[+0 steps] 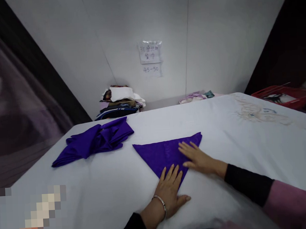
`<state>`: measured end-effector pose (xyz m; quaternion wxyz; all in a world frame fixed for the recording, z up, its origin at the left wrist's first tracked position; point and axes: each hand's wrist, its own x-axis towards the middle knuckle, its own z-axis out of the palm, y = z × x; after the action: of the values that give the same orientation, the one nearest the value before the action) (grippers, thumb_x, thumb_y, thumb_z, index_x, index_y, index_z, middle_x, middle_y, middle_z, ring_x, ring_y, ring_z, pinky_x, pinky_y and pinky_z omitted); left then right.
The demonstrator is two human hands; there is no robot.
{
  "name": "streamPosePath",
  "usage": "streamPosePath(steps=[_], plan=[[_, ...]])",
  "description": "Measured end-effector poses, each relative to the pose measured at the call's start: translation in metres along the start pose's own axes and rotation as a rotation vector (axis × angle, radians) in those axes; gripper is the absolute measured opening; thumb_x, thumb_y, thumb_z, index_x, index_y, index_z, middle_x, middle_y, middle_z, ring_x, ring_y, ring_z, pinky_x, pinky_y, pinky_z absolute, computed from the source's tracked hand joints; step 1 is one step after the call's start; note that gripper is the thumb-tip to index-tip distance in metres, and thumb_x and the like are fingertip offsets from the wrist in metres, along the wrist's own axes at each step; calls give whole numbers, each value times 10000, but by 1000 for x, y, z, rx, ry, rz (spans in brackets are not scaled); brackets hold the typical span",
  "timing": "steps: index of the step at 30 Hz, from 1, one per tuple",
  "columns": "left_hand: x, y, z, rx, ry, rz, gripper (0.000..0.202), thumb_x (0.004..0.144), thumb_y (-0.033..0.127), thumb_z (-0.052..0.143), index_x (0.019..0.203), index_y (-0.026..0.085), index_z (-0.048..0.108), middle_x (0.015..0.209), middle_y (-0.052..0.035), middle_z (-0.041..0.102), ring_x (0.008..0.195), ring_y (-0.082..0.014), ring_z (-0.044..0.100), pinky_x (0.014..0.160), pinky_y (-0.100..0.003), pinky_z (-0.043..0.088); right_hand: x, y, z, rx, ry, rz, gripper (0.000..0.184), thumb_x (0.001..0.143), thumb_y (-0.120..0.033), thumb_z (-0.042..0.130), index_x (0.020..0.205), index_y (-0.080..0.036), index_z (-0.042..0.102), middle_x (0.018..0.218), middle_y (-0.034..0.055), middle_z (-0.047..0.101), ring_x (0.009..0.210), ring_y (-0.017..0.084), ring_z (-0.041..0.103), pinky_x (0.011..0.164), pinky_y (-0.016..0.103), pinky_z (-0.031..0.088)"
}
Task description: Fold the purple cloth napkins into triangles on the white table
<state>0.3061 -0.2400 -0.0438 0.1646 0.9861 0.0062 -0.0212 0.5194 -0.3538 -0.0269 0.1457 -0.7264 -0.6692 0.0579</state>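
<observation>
A purple cloth folded into a triangle [162, 152] lies flat on the white-covered table [215, 125], its tip pointing toward me. My left hand [170, 191], with a silver bracelet on the wrist, presses flat on the triangle's near tip, fingers stretched out. My right hand [196, 157] lies flat and open on the triangle's right side, fingers spread toward the left. Neither hand holds anything.
A second purple cloth [95, 140] lies crumpled at the table's left. A stack of folded fabrics [120, 102] and more cloth [195, 96] sit by the back wall under a paper note [150, 53]. A red basket [282, 96] stands at the right.
</observation>
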Motion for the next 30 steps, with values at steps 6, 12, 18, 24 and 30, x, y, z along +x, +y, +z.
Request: streamPosePath(steps=[6, 12, 18, 24, 30], plan=[[-3, 4, -2, -45, 24, 2, 851, 802, 700, 320, 1439, 185, 90, 1496, -93, 184, 1377, -258, 81, 1109, -529, 76, -17, -39, 29, 74, -124, -160, 707, 894, -566, 348, 1446, -182, 128, 1482, 120, 203, 1364, 241, 130, 1096, 496, 91], [-10, -14, -9, -39, 73, -24, 803, 814, 683, 328, 1429, 196, 159, 1485, -97, 220, 1374, -243, 116, 1108, -510, 98, -20, -23, 38, 12, -93, -163, 646, 900, -535, 369, 1439, -255, 149, 1491, 84, 179, 1361, 257, 138, 1088, 512, 113], [-9, -81, -26, 56, 135, -313, 747, 816, 664, 346, 1393, 194, 279, 1473, -100, 255, 1369, -254, 136, 1093, -530, 63, -21, -25, 41, 8, -76, -168, 615, 901, -513, 392, 1432, -299, 169, 1490, 67, 186, 1355, 278, 150, 1075, 541, 131], [1, -152, -45, 35, 226, -553, 689, 819, 624, 380, 1367, 209, 330, 1470, -88, 267, 1368, -258, 145, 1086, -522, 65, -22, -22, 44, -12, -80, -168, 619, 906, -505, 387, 1435, -311, 131, 1495, 51, 160, 1357, 268, 143, 1082, 538, 124], [6, -190, -56, 6, 422, -754, 509, 907, 438, 322, 1317, 147, 400, 1423, -126, 360, 1339, -251, 240, 1082, -444, 172, -22, -24, 41, -5, -91, -161, 622, 902, -509, 391, 1434, -310, 137, 1495, 45, 153, 1358, 270, 134, 1085, 537, 114]])
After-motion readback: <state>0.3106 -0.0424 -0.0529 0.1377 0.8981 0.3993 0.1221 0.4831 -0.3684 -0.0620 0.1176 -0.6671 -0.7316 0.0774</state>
